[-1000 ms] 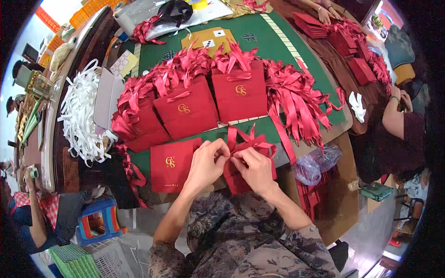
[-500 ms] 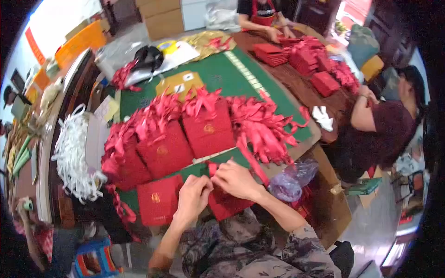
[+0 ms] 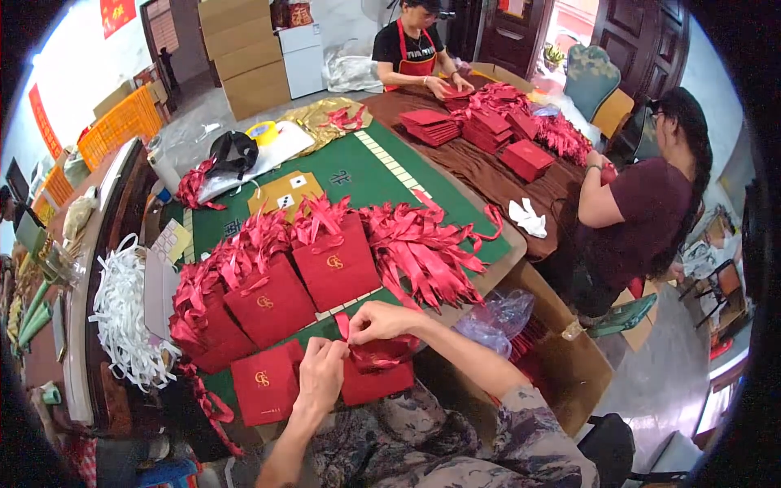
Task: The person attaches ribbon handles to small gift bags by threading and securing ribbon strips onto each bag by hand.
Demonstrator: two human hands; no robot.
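Observation:
My left hand (image 3: 321, 372) and my right hand (image 3: 381, 322) meet fingertip to fingertip, both closed in a pinch on a red ribbon (image 3: 343, 327). Part of the ribbon stands up between them. Below the hands lies a red paper bag (image 3: 377, 384) at the table's near edge, partly covered by fingers and forearm. Left of my left hand, another red bag (image 3: 264, 385) with a gold emblem lies flat. Just beyond, several red bags (image 3: 335, 262) stand packed in a row, ribbons bunched on top. A heap of loose red ribbons (image 3: 427, 264) spreads to their right.
The green-topped table (image 3: 319, 180) bears a line of pale tiles (image 3: 401, 169). White paper strips (image 3: 130, 317) spill at left. A cardboard box (image 3: 582, 370) with purple plastic (image 3: 496, 321) stands right. Two co-workers handle red bags (image 3: 488, 130) at a brown-covered table (image 3: 443, 168).
The view has swung, shifting the surroundings leftward. My hands stay close together at the ribbon, which now shows more plainly above my fingertips.

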